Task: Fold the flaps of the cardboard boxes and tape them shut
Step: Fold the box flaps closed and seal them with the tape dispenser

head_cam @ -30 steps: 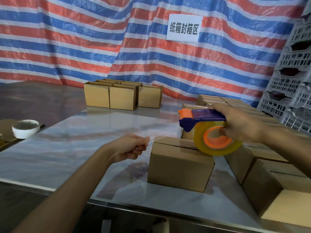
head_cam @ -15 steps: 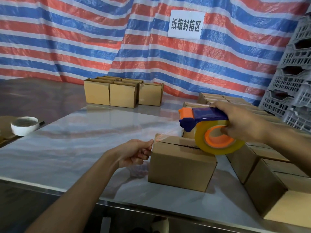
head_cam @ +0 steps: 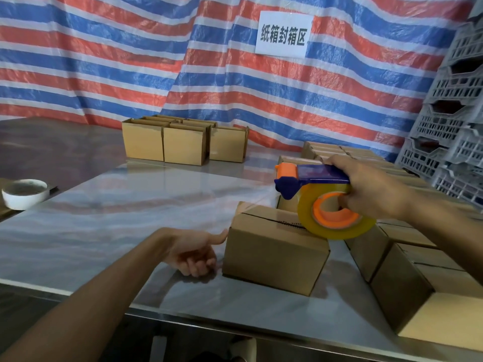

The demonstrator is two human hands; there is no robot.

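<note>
Far left: 1 white bowl (head_cam: 24, 193) on bench (head_cam: 130, 205). Far centre: box cluster (head_cam: 183, 145), 3 fronts visible. Left hand (head_cam: 193, 253): thumb straight against left face of near box (head_cam: 274, 254), other fingers curled; grip unclear. Right hand (head_cam: 373, 189) grips 1 tape dispenser (head_cam: 321, 194) above that box's closed top. Right: further boxes (head_cam: 418, 259), count unclear.

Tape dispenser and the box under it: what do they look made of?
The tape dispenser looks like hard moulded plastic, smooth and slightly glossy, in blue and orange. Its roll seems to be clear yellowish film, since it is see-through. The box looks like plain brown cardboard, matte, probably corrugated.
</note>
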